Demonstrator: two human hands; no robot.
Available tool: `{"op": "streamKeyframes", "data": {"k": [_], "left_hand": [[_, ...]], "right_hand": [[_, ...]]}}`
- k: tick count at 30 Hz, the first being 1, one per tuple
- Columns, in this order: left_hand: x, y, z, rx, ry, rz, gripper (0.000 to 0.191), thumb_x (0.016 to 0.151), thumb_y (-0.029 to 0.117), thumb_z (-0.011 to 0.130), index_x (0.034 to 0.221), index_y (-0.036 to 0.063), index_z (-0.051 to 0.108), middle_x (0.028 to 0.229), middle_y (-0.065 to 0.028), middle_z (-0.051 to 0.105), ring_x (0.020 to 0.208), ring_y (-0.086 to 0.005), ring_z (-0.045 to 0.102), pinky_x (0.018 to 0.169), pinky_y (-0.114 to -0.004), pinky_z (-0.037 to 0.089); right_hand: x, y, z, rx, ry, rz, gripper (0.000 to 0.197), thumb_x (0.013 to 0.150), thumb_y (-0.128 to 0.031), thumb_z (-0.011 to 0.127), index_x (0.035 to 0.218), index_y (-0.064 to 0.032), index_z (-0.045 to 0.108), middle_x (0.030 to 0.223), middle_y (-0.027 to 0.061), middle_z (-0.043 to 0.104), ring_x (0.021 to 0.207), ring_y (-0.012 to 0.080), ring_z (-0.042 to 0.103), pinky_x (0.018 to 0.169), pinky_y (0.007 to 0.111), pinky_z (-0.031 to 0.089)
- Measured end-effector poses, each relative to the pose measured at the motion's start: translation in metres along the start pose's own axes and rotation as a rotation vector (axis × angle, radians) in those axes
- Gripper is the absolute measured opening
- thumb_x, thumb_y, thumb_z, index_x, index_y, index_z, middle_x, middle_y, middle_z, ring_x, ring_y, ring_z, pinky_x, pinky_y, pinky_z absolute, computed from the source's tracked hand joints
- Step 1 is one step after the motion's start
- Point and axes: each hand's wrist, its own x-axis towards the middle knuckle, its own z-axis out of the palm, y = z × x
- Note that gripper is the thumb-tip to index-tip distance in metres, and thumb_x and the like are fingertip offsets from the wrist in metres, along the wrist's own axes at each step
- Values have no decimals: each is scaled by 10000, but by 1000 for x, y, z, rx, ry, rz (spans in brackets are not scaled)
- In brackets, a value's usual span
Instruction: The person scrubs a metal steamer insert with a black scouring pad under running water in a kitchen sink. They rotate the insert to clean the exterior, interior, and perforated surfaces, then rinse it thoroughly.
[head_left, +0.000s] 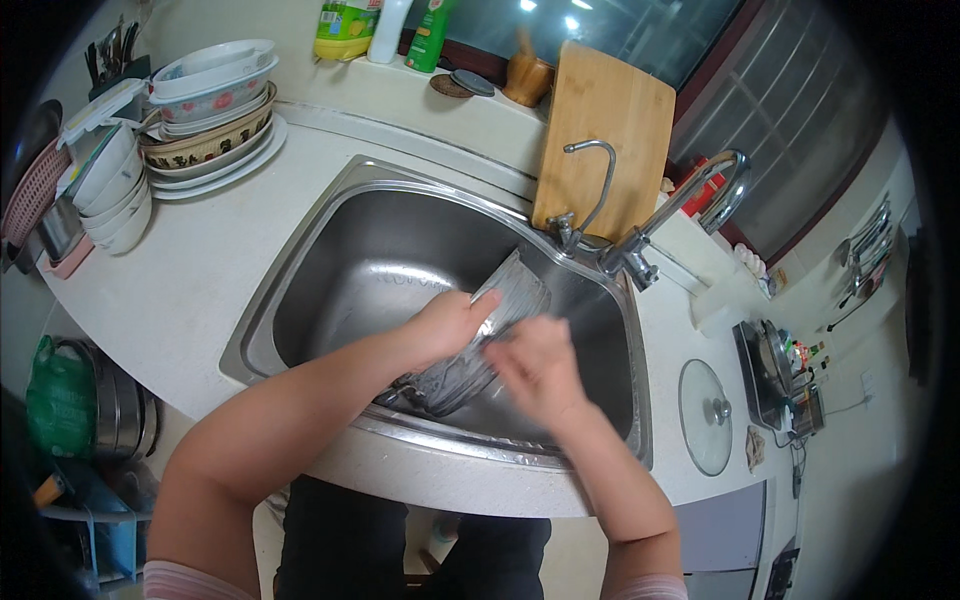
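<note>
Over the stainless steel sink (337, 247), my left hand (450, 322) grips a wet, greyish, streaked sheet-like thing (521, 289), with the thumb on top of it. It looks like thin plastic or cloth; which one I cannot tell. Its upper part slants up towards the tap side, and its darker, crumpled lower part hangs low in the sink near the front rim. My right hand (536, 364) is blurred and lies against the thing's right side, fingers bent; whether they hold it is unclear.
A chrome faucet (675, 202) and a thin spout (611, 172) stand behind the sink, before a wooden cutting board (607, 135). Stacked bowls (124, 195) and plates (274, 142) are at the left. A glass lid (705, 420) lies at the right. Bottles (427, 37) line the ledge.
</note>
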Motion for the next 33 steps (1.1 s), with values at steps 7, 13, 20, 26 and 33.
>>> {"op": "streamKeyframes", "data": {"k": [7,13,20,26,33], "left_hand": [[-7,14,-1,50,-55,-56,783,979,630,424,1091,-111,652,927,-169,671,879,-238,621,807,-359,495],[-9,16,-5,-180,-109,-64,953,944,748,299,1363,-86,488,1320,-262,536,1220,-307,510,1031,-416,399],[-22,25,-10,-212,-166,-99,918,939,754,295,1415,-11,465,1341,-188,542,1244,-286,483,1047,-406,379],[-17,18,-38,53,-617,120,560,925,390,667,1316,7,545,1190,-93,638,1114,-167,562,964,-306,431],[1,2,-38,253,-344,244,469,874,244,725,1272,27,602,1118,-80,677,1021,-159,599,915,-300,461]], "right_hand": [[-3,2,-3,40,3,-22,104,739,-46,743,818,-87,687,779,102,566,791,307,554,703,412,415],[39,39,-10,15,95,196,104,750,-3,666,849,-35,673,905,131,617,842,344,595,766,407,484],[47,45,-22,-34,-175,115,143,723,0,601,850,-32,658,888,128,616,886,328,612,787,411,502],[-7,113,-36,144,-36,559,86,758,-21,588,828,18,618,806,136,623,767,283,623,720,350,486],[-33,163,-32,512,32,923,76,812,-19,605,852,10,664,796,-4,615,765,92,558,707,244,448]]}}
